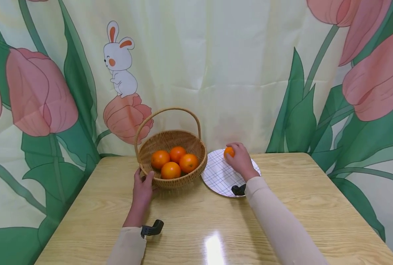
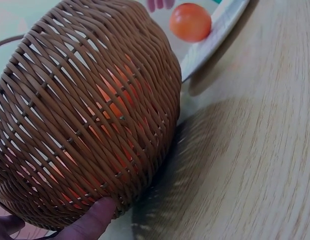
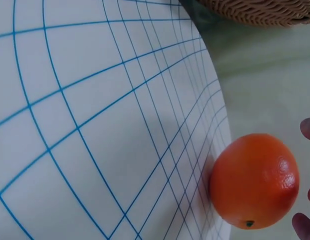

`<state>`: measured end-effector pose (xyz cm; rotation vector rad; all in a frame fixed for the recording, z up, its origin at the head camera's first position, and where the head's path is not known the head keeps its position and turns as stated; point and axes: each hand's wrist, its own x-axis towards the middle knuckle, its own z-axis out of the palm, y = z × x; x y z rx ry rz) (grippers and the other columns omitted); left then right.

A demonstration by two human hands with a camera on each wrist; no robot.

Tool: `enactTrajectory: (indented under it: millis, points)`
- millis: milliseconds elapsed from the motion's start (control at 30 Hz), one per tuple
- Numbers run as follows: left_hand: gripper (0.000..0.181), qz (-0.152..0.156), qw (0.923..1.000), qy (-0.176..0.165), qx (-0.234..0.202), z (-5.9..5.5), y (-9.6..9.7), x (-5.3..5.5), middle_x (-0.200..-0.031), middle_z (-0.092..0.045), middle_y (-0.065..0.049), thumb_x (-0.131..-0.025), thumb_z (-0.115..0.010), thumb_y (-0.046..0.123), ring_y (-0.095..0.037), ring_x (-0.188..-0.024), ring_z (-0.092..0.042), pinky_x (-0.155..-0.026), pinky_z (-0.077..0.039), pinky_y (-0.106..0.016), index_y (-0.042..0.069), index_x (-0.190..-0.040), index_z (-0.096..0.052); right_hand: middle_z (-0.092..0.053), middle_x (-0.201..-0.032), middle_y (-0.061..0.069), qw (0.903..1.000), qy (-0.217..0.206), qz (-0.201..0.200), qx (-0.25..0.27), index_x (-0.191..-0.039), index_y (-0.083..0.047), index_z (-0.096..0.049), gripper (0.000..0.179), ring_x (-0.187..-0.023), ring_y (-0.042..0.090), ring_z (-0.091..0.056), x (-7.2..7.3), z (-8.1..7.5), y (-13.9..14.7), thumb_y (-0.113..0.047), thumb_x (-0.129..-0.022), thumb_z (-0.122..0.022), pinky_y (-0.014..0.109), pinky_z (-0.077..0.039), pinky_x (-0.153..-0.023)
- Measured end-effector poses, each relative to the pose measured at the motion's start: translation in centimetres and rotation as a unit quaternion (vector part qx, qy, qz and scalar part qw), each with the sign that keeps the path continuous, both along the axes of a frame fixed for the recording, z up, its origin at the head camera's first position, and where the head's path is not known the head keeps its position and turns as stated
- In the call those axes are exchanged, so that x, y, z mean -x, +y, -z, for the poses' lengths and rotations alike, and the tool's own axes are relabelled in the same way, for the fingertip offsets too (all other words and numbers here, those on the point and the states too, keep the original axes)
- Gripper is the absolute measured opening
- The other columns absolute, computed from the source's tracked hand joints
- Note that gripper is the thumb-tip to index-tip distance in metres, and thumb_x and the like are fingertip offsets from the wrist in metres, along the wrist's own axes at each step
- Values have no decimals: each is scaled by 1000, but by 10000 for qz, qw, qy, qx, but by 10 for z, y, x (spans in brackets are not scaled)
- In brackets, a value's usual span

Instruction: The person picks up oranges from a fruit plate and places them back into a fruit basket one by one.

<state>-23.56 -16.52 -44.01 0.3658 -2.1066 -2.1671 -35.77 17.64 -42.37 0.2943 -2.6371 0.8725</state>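
Note:
A wicker basket (image 1: 182, 182) with a tall arched handle holds several oranges (image 1: 170, 170) and tilts toward me. My left hand (image 1: 143, 187) grips its near left rim, thumb over the edge. In the left wrist view a finger (image 2: 92, 220) lies against the outside of the weave. One more orange (image 3: 255, 181) sits near the edge of a round white plate (image 1: 217, 176) with blue crossing lines. Over that orange is my right hand (image 1: 240, 161), fingers loosely bent. The right wrist view shows its fingertips (image 3: 305, 227) apart from the fruit.
The wooden table (image 1: 189, 224) runs back to a curtain (image 1: 236, 73) printed with tulips and a rabbit. The plate stands just right of the basket, near the table's far edge. Each wrist carries a small black camera (image 1: 152, 228).

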Motion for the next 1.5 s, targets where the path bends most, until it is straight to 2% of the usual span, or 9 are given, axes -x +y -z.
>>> enactTrajectory:
  millis: [400, 900, 1100, 1300, 1500]
  points:
    - [75, -19, 9999, 110, -43, 1, -2, 0, -148, -16, -17, -89, -47, 51, -33, -129, -34, -93, -45, -50, 32, -145, 0, -29, -143, 13, 9980, -591, 239, 27, -127, -16, -49, 49, -123, 37, -35, 12, 7, 0, -23, -82, -65, 50, -44, -96]
    - [76, -101, 9999, 67, 23, -2, 1, 0, -148, -17, -16, -88, -48, 52, -35, -130, -33, -92, -46, -50, 30, -145, -3, -17, -147, 17, 9950, -956, 260, -86, -135, -22, -41, 62, -128, 43, -25, 23, 25, 8, -28, -80, -68, 57, -38, -98]
    - [71, -56, 9998, 181, 88, -1, -1, 1, -148, -17, -17, -92, -45, 46, -34, -131, -31, -91, -46, -52, 30, -145, -2, -16, -146, 19, 9934, -1121, 216, -74, -137, -24, -37, 63, -124, 45, -29, 23, 26, 9, -25, -81, -67, 57, -38, -99]
    - [72, -61, 9996, 193, 191, 1, -1, 1, -148, -17, -17, -91, -45, 49, -35, -130, -32, -91, -46, -51, 30, -145, -2, -17, -145, 20, 9929, -1173, 172, -127, -140, -25, -33, 65, -120, 46, -35, 21, 26, 9, -23, -83, -66, 57, -36, -100]
    - [78, -50, 9996, 139, 228, 2, -2, 1, -148, -18, -14, -87, -46, 56, -31, -131, -33, -91, -47, -50, 31, -145, -2, -19, -144, 21, 9939, -1070, 147, -233, -139, -24, -34, 64, -120, 46, -37, 19, 28, 10, -23, -83, -66, 57, -36, -100]
